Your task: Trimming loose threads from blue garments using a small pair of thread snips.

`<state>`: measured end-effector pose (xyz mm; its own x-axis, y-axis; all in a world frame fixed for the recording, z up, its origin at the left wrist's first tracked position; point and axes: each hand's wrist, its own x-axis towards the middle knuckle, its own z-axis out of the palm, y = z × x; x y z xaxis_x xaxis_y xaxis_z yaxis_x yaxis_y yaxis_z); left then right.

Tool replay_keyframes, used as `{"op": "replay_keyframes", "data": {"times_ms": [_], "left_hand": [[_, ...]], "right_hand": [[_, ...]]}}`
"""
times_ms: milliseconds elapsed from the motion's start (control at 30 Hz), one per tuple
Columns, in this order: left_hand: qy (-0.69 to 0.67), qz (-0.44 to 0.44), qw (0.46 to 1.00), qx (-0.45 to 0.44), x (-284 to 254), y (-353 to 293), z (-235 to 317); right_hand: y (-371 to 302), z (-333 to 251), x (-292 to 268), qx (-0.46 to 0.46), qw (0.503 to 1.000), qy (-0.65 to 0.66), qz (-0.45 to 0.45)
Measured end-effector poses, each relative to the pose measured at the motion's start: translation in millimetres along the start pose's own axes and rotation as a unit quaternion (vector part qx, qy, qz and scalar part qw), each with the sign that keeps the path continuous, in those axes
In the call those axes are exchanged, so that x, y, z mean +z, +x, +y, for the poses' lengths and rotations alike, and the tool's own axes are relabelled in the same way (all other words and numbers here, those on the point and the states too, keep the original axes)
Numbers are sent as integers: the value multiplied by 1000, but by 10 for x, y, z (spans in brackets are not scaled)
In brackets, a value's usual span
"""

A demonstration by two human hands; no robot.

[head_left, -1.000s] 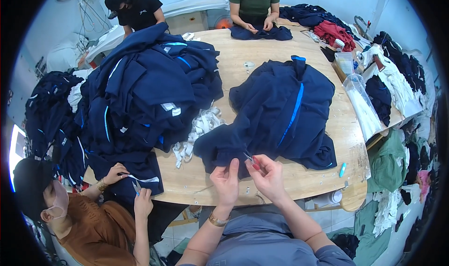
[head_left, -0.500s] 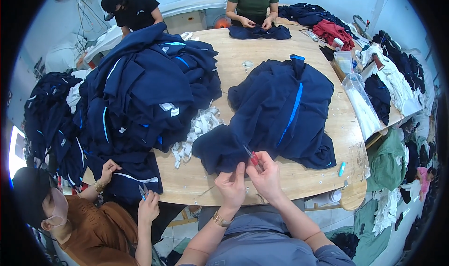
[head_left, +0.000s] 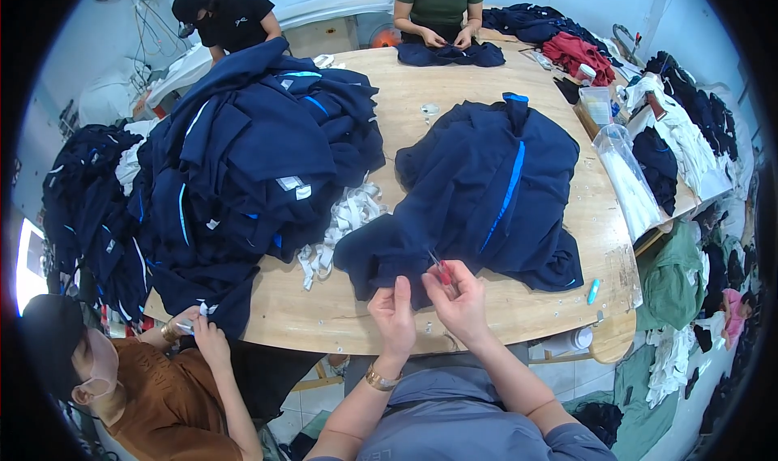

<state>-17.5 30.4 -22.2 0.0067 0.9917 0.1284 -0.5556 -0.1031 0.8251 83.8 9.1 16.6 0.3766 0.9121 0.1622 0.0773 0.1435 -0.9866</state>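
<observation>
A navy jacket (head_left: 466, 177) with a bright blue stripe (head_left: 507, 192) lies spread before me. At its near left end, my left hand (head_left: 393, 313) pinches the edge of the sleeve (head_left: 381, 258) between thumb and fingers. Just to the right, my right hand (head_left: 459, 305) is closed around small red-handled thread snips (head_left: 444, 273). Their metal blades point up and left over the dark cloth. Whether the blades touch a thread is too small to tell.
A tall heap of navy garments (head_left: 251, 145) and loose white strips (head_left: 350, 218) cover the table's left side. A cyan marker-like item (head_left: 593, 292) lies near the right edge. A co-worker (head_left: 162, 380) sits close on my left; two other people work across the table.
My left hand has shifted slightly left, widening the gap to my right hand. The co-worker on the left has brought both hands together and drawn a garment closer.
</observation>
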Motion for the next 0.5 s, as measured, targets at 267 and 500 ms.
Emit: {"op": "replay_keyframes", "data": {"times_ms": [267, 500], "left_hand": [[-217, -16, 970, -107, 83, 139, 213], [-180, -48, 977, -104, 72, 140, 226]], "right_hand": [[71, 153, -153, -3, 996, 69, 48], [51, 28, -233, -124, 980, -155, -24]]}}
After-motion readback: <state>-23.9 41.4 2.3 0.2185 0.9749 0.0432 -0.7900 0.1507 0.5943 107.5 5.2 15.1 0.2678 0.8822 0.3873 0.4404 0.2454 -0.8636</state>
